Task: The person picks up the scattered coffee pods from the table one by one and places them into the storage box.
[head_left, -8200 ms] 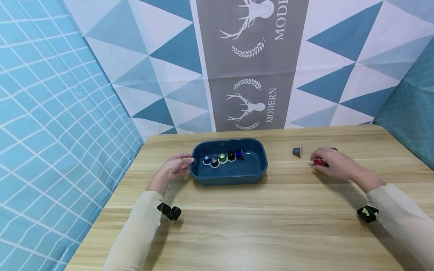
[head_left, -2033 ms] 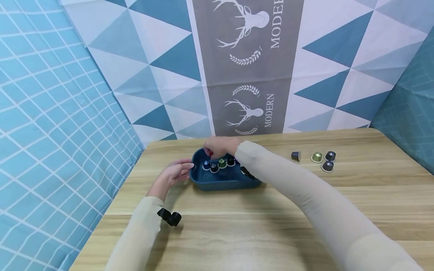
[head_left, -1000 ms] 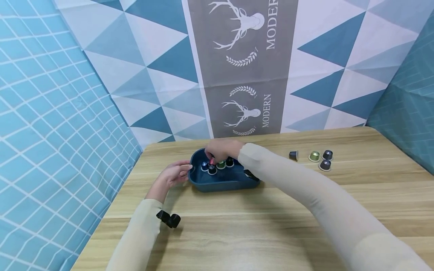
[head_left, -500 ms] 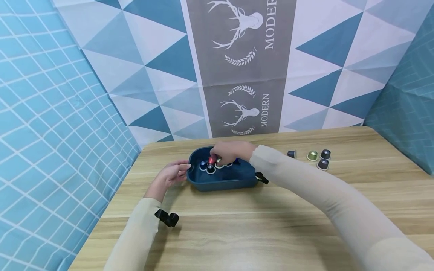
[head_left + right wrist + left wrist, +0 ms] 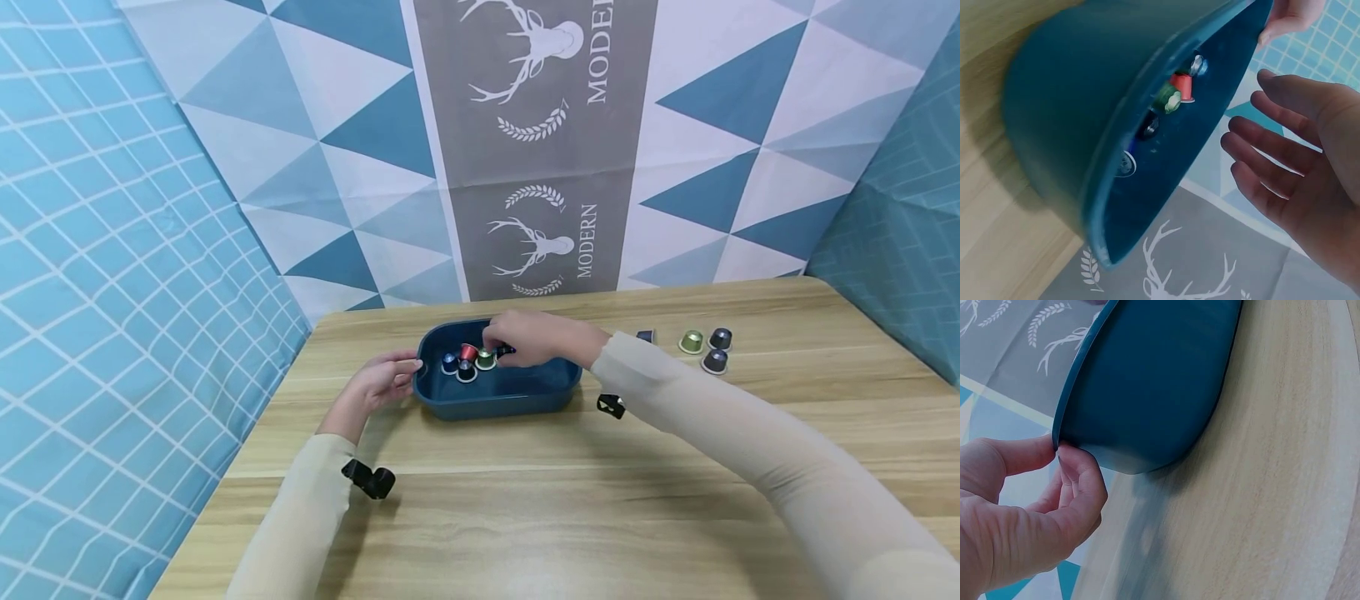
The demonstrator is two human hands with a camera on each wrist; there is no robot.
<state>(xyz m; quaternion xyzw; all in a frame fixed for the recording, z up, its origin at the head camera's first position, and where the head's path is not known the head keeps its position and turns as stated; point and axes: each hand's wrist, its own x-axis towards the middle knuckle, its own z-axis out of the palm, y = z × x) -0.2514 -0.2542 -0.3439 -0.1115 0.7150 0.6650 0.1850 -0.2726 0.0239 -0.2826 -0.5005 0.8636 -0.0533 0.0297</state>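
A wood-grain table (image 5: pixel 495 508) is backed by a triangle-patterned backdrop (image 5: pixel 738 83), whose grey panel (image 5: pixel 540 162) is printed with stag heads (image 5: pixel 560 40), leafy sprigs (image 5: pixel 534 132) and "MODERN" lettering (image 5: pixel 597 67), and is flanked by white-gridded blue cloth (image 5: pixel 123 283) and teal cloth (image 5: pixel 900 217).

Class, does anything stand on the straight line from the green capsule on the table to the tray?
Yes: in the head view, a dark capsule lies about on that line, between the green capsule and the tray. The right sleeve also crosses it, partly hiding that dark capsule.
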